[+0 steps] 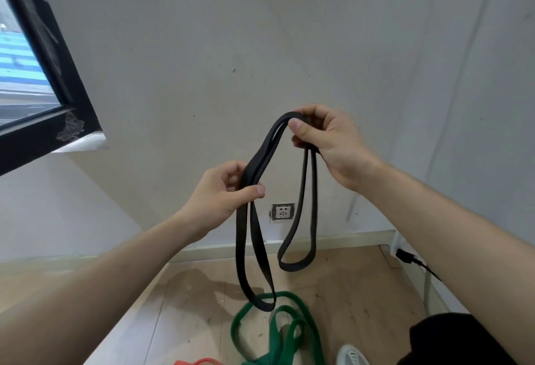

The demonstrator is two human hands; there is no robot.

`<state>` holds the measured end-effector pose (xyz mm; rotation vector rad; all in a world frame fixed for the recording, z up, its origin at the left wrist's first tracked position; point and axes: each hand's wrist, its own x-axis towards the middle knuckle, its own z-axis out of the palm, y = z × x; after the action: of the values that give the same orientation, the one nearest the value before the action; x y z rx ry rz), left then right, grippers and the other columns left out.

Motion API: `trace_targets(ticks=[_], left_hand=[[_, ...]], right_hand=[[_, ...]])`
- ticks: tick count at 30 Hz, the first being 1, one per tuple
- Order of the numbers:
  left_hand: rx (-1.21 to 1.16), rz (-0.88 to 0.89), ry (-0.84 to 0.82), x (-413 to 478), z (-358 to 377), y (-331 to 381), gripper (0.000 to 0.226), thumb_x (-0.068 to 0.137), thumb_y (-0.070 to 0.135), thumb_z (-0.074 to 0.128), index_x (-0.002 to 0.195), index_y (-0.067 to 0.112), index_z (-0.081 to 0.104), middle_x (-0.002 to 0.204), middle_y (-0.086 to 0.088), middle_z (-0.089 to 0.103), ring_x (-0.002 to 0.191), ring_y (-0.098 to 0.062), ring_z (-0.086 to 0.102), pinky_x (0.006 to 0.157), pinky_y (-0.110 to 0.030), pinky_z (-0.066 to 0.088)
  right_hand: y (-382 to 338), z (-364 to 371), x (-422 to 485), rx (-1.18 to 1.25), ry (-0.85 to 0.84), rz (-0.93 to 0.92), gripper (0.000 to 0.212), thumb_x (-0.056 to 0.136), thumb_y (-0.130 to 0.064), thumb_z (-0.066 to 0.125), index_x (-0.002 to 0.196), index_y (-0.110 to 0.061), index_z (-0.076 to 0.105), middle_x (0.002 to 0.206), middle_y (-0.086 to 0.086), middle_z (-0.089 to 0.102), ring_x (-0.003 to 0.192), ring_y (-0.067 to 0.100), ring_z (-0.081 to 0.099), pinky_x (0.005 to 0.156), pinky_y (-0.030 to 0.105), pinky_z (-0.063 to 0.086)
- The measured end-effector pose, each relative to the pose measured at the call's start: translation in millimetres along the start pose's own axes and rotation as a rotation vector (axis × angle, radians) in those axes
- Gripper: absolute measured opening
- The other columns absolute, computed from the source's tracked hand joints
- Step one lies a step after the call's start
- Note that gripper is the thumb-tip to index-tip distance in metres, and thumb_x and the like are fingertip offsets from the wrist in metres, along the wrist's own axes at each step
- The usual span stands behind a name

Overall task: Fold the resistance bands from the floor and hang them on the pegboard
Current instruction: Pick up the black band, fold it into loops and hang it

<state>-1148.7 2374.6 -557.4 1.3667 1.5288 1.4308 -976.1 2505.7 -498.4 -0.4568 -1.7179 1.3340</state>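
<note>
We hold one long black flat rubber resistance band (305,199) in the air with both hands, in front of a pale scuffed wall (260,32). The right hand (327,144) is the higher of the two and is closed on the band: thumb and fingers pinch a doubled section at its top bend. The left hand (223,194) sits lower and to the left and is also closed on the band, with the thumb pressed across two strands against the curled fingers. Between the hands the doubled strands run diagonally and lie close together. Below the left hand one loop hangs down, and its lower end appears over the green band on the floor; we cannot tell whether the two touch. Below the right hand a second, shorter loop hangs free, ending clear of the floor. A wide green flat rubber resistance band (285,333) lies in loose, overlapping coils on the light wood-plank floor (185,306). Just left of it, at the lower edge of the view, a short piece of an orange-red band (199,361) shows. A white wall socket with a grey frame (283,212) sits low on the wall, behind the hanging loops. A black-framed window (43,55) occupies the upper left. A black plug with its cable (405,257) sits at the right, near the skirting. The toe of a pale grey shoe (351,356) shows at the bottom, right of the green band.
</note>
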Motion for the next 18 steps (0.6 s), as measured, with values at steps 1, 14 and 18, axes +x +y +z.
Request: trace_targets(ticks=[1,14,18], left_hand=[[0.003,-0.006,-0.011,-0.4,0.8,-0.8,0.018,0.086,0.007,0.077,0.101,0.013,0.069,0.096,-0.012,0.077,0.098,-0.031,0.073,0.094,-0.035,0.056],[0.008,0.008,0.145,2.3,-3.0,-2.2,0.030,0.087,0.005,0.075,0.112,0.022,0.074,0.093,-0.001,0.078,0.082,-0.017,0.073,0.087,-0.031,0.058],[-0.056,0.043,0.230,4.5,-4.0,3.2,0.026,0.088,0.004,0.074,0.110,0.020,0.074,0.093,-0.001,0.079,0.079,-0.016,0.072,0.084,-0.026,0.058]], right_hand=[[-0.9,-4.2,1.7,0.016,0.028,0.000,0.014,0.093,-0.005,0.066,0.092,-0.018,0.068,0.078,-0.005,0.066,0.069,0.010,0.061,0.077,0.030,0.053],[44.4,-63.8,1.7,-0.057,-0.021,0.259,0.008,0.094,-0.008,0.065,0.101,-0.010,0.067,0.079,0.000,0.065,0.074,0.016,0.061,0.075,0.027,0.052],[52.6,-67.6,-4.9,-0.174,-0.147,0.310,0.014,0.092,-0.009,0.068,0.106,-0.009,0.068,0.085,0.005,0.067,0.082,0.017,0.065,0.086,0.035,0.050]])
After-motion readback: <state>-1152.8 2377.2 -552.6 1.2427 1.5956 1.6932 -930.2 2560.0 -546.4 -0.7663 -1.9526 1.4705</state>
